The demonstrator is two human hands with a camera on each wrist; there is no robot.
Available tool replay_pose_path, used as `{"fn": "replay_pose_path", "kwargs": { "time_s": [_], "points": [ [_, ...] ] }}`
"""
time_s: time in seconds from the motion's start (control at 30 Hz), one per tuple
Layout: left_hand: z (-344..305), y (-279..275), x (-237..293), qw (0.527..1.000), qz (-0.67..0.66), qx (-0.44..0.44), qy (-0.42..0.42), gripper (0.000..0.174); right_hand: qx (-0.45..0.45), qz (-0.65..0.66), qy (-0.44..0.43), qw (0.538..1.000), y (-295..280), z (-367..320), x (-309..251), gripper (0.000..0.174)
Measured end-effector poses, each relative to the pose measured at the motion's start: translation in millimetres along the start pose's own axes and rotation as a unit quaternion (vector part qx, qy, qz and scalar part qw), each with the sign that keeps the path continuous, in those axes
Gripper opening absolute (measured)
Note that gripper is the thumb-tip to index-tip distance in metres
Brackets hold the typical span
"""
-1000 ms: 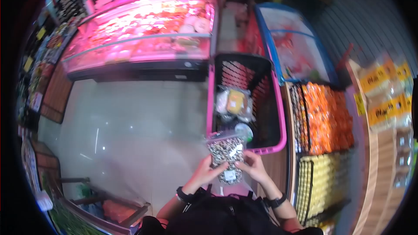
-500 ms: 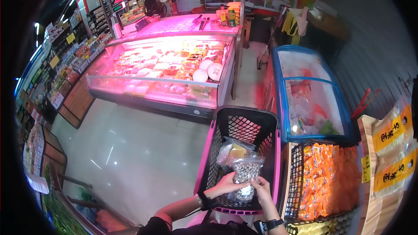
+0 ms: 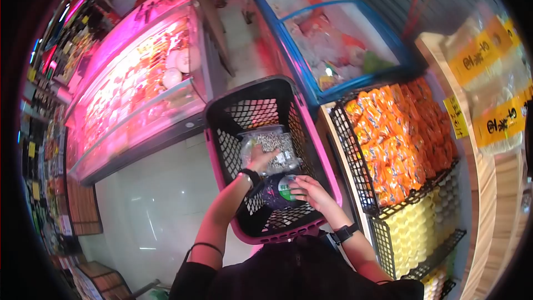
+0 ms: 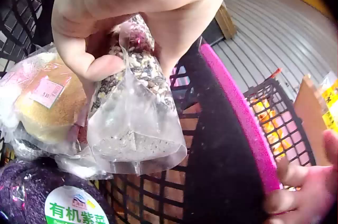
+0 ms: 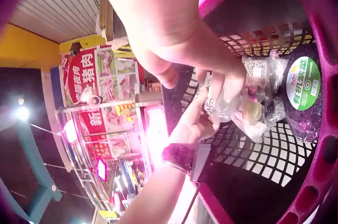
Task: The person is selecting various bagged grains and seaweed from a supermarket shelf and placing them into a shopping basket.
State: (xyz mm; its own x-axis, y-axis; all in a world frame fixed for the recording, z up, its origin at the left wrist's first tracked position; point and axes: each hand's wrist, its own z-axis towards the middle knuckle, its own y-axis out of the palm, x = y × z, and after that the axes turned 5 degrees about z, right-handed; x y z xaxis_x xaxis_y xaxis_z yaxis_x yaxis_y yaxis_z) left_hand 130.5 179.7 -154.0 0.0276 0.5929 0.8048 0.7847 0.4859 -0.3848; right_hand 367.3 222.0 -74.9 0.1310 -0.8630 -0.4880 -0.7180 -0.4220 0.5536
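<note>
My left hand point(image 3: 259, 159) is down inside the black shopping basket with pink rims point(image 3: 323, 164). It grips a clear plastic bag of mixed black and white grains point(image 4: 145, 73), thumb and fingers curled round it in the left wrist view. Beneath and beside that bag lie a packaged yellow-brown cake point(image 4: 55, 89) with a price label and a round pack of dark purple dried seaweed point(image 4: 24, 189) with a green and white label. Over the basket's near right side hangs my right hand point(image 3: 312, 192), fingers loosely bent and nothing held, overlapping the seaweed pack in the head view.
Right of the basket, a black mesh crate holds orange packets point(image 3: 388, 139), with yellow trays point(image 3: 411, 228) nearer me. A blue-framed freezer point(image 3: 333, 33) stands ahead. A pink-lit meat counter point(image 3: 133, 83) is at the left. Yellow-labelled noodle packs point(image 3: 494, 116) sit on a wooden shelf.
Both hands held the grain bag above the basket; now it is lowered inside in my left hand. The right hand has let go and moved right. The head view has turned.
</note>
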Motion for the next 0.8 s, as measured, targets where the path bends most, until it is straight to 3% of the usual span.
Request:
{"fn": "replay_pose_path", "kwargs": {
  "time_s": [0.03, 0.07, 0.1, 0.17, 0.2, 0.23, 0.3, 0.33, 0.43, 0.47, 0.57, 0.7, 0.8],
  "points": [
    [24.0, 8.9, -13.0, 0.998, 0.055, -0.011, 0.005, 0.078, -0.057, 0.01, -0.013, 0.998, -7.4, -5.4, -1.7, 0.029],
    [32.4, 12.7, -3.8, 0.982, 0.183, -0.011, -0.046, 0.079, -0.085, -0.001, -0.041, 0.996, -8.9, -14.2, -6.2, 0.031],
    [41.9, 17.6, -3.4, 0.974, 0.221, -0.03, -0.023, 0.082, -0.113, -0.014, -0.071, 0.991, -8.5, -23.6, -13.6, 0.032],
    [55.0, 29.3, 4.9, 0.977, 0.189, -0.071, -0.07, 0.084, -0.11, -0.04, -0.105, 0.988, -8.7, -41.8, -27.4, 0.034],
    [63.6, 37.7, 11.0, 0.954, 0.281, -0.042, -0.1, 0.078, -0.109, -0.054, -0.12, 0.985, -10.1, -48.3, -32.2, 0.034],
    [68.0, 45.1, 13.9, 0.949, 0.281, -0.055, -0.133, 0.078, -0.118, -0.057, -0.131, 0.983, -13.8, -52.5, -34.2, 0.035],
    [40.5, 46.5, 67.9, 0.936, 0.279, -0.078, -0.198, 0.078, -0.136, -0.065, -0.151, 0.977, -21.8, -60.8, -35.6, 0.037],
    [60.2, 58.0, 44.4, 0.922, 0.359, -0.059, -0.136, 0.073, -0.147, -0.064, -0.14, 0.977, -24.1, -65.5, -36.9, 0.04],
    [112.4, 87.9, -25.6, 0.954, 0.253, -0.058, -0.148, 0.069, -0.175, -0.055, -0.115, 0.976, -31.1, -73.1, -30.2, 0.041],
    [107.9, 95.2, -24.2, 0.963, 0.22, -0.005, -0.157, 0.065, -0.193, -0.055, -0.106, 0.974, -34.9, -71.7, -25.3, 0.042],
    [114.7, 107.9, -40.7, 0.955, 0.25, -0.048, -0.155, 0.062, -0.214, -0.035, -0.078, 0.973, -40.9, -69.2, -18.9, 0.042],
    [101.1, 114.7, -43.3, 0.956, 0.253, 0.027, -0.143, 0.054, -0.226, -0.066, -0.082, 0.968, -43.5, -66.4, -29.9, 0.041],
    [94.1, 103.9, -31.1, 0.975, 0.193, 0.03, -0.108, 0.047, -0.236, -0.094, -0.087, 0.963, -45.1, -64.9, -40.4, 0.041]
  ]
}}
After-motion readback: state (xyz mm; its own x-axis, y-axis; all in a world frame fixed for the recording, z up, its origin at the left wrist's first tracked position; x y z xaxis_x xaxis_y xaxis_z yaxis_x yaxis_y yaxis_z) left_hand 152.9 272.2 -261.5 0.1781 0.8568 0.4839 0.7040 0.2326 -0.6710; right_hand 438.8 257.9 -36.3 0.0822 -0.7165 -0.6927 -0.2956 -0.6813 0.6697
